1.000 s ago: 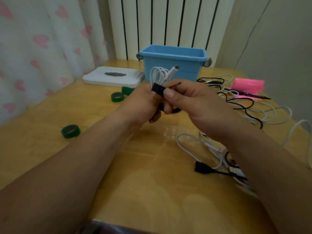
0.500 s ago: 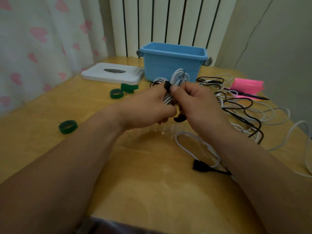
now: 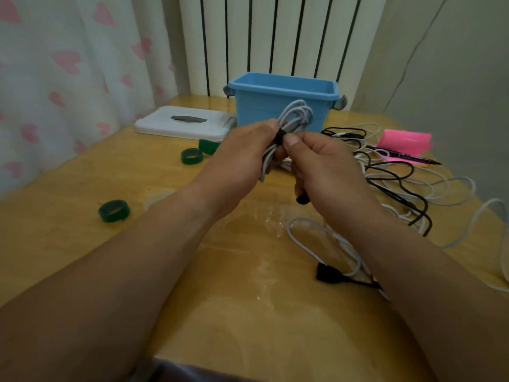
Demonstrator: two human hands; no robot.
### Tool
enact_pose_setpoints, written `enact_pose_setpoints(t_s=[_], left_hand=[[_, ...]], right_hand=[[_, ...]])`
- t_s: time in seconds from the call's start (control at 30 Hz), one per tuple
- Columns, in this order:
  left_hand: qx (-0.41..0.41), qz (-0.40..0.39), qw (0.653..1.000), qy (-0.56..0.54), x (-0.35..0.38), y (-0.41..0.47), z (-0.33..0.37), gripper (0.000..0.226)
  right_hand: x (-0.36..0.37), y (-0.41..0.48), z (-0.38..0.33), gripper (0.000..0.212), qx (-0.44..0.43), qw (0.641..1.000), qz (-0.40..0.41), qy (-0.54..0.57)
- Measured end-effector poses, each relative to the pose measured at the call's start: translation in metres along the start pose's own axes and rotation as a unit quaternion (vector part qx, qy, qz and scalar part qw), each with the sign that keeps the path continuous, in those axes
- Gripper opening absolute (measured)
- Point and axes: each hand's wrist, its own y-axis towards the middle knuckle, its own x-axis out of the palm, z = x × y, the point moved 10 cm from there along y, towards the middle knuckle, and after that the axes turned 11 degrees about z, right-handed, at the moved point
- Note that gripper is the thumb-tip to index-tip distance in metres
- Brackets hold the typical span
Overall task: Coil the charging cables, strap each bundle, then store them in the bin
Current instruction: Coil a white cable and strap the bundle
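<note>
Left hand: my left hand [image 3: 239, 161] curls round the coiled white cable [image 3: 296, 114] and holds it up off the table [image 3: 234, 299]
Right hand: my right hand [image 3: 327, 172] pinches the black strap [image 3: 280, 135] where it wraps the middle of the coil; my thumb lies on top, just beside the strap, and my other fingers are curled underneath
Coil: its upper loops stand up past my fingertips, in front of the near wall of the blue bin [image 3: 261, 108]; its lower strands run down between my two palms
Dark tip: a small dark end [image 3: 302, 200] pokes out below my right hand; I cannot tell what it belongs to
Bin: upright and open-topped at the far side of the table; from here I cannot see inside it
Lid: a white lid [image 3: 181, 124] lies flat just to the left of the bin
Green strap rolls: two rolls [image 3: 192, 156] sit close together by the lid's front edge; a third roll [image 3: 114, 210] lies well apart, nearer me on the left
Loose cables: a tangle of black and white cables [image 3: 396, 177] is spread on the table to the right of my hands; a black plug [image 3: 327, 274] rests beside my right forearm
Far right: a pink item [image 3: 405, 139] with a dark pen [image 3: 407, 159] lying just in front of it
</note>
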Motion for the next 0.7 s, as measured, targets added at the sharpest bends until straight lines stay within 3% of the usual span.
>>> enact_pose_setpoints(t_s=[0.3, 0.43, 0.53, 0.7], left_hand=[[0.011, 0.102, 0.994, -0.024, -0.012, 0.0, 0.003, 0.03], [-0.016, 0.1, 0.992, -0.078, -0.015, 0.001, 0.0, 0.025], [-0.048, 0.069, 0.988, -0.132, -0.01, 0.004, -0.006, 0.025], [-0.093, -0.062, 0.952, -0.286, 0.016, 0.003, -0.005, 0.032]], right_hand=[[0.007, 0.003, 0.012, 0.047, 0.02, 1.0, 0.009, 0.02], [0.007, 0.001, 0.013, 0.048, 0.017, 0.999, 0.026, 0.018], [0.003, 0.001, 0.013, 0.034, 0.011, 0.998, 0.052, 0.016], [0.013, 0.002, 0.013, 0.029, 0.048, 0.983, -0.012, 0.178]])
